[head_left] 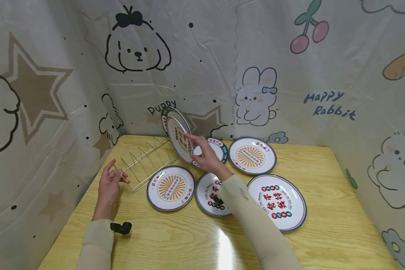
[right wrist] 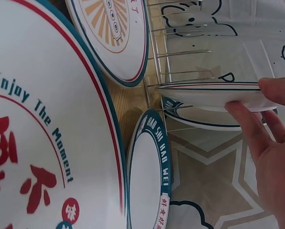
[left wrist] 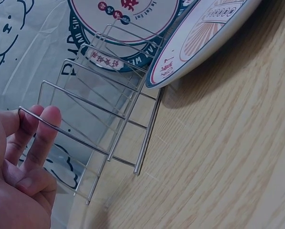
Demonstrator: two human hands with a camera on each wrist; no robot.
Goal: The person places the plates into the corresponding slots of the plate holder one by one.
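Observation:
My left hand (head_left: 109, 187) pinches the near end wire of a wire plate rack (left wrist: 124, 118) between thumb and fingers. At the rack's far end, my right hand (head_left: 207, 155) holds a white plate (head_left: 180, 144) by its edge, thumb on one face and fingers on the other. This plate stands nearly upright, its lower edge at the rack wires in the right wrist view. Just behind it stands another plate (right wrist: 209, 121) with a dark green patterned rim, mostly covered in the head view. The rack's nearer slots hold no plates.
Flat on the wooden table (head_left: 162, 240) lie a sunburst plate (head_left: 171, 188) beside the rack, a lettered plate (head_left: 207, 198) partly under my right sleeve, a larger lettered plate (head_left: 288, 202), another sunburst plate (head_left: 252, 155) and a green-rimmed plate (head_left: 210, 150). Printed cloth (head_left: 202, 63) surrounds the table.

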